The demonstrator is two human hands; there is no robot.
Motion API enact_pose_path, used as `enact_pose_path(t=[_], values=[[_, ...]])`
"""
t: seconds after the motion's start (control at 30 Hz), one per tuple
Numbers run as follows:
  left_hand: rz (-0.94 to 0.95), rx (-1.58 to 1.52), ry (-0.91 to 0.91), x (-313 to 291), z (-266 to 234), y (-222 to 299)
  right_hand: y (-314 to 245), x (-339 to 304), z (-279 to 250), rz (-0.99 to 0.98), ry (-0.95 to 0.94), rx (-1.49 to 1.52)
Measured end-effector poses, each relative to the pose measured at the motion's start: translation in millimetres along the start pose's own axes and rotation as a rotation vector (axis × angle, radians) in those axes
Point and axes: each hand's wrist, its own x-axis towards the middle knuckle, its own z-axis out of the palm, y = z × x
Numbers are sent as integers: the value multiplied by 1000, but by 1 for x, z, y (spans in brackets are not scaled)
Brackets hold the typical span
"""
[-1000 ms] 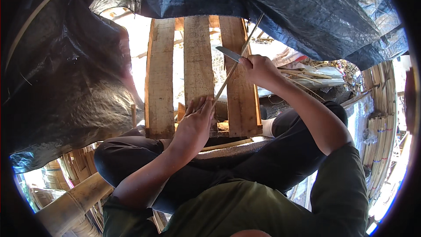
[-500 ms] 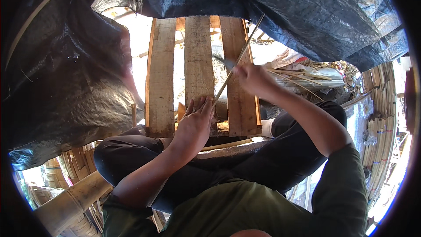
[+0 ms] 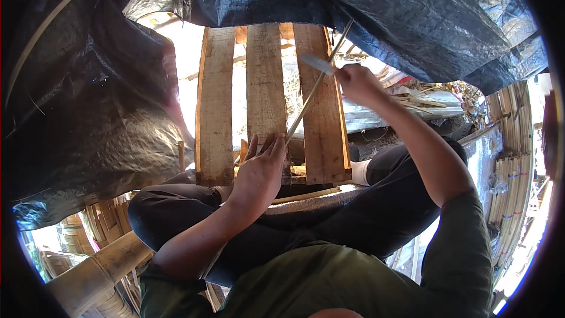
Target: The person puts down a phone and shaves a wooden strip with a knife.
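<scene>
A thin bamboo strip slants up and right over a slatted wooden bench. Its lower end is under the fingers of my left hand, which closes on it at the near end of the middle slat. My right hand is closed round the handle of a knife. The blade points left and lies across the strip's upper part. The knife's handle is mostly hidden in my fist.
Dark plastic sheeting hangs at the left and across the top. Cut strips lie beyond my right knee. Bundles of bamboo slats stand at the far right, and a thick bamboo pole lies at the lower left.
My right hand has moved a little to the right and up with the knife, whose blade now shows more sharply. My left hand and the strip have hardly moved.
</scene>
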Motion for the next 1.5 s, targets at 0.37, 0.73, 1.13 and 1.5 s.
enact_pose_path(t=[0.37, 0.73, 1.13, 1.5], values=[[21, 49, 0, -16, -11, 11, -8, 3, 1, 216, -100, 138], [0, -44, -75, -9, -4, 15, -22, -24, 28, 286, -77, 122], [-7, 64, -82, -2, 13, 16, 7, -11, 0, -84, -39, -163], [23, 64, -55, -2, 13, 13, -8, -51, 30, -154, -146, -117]])
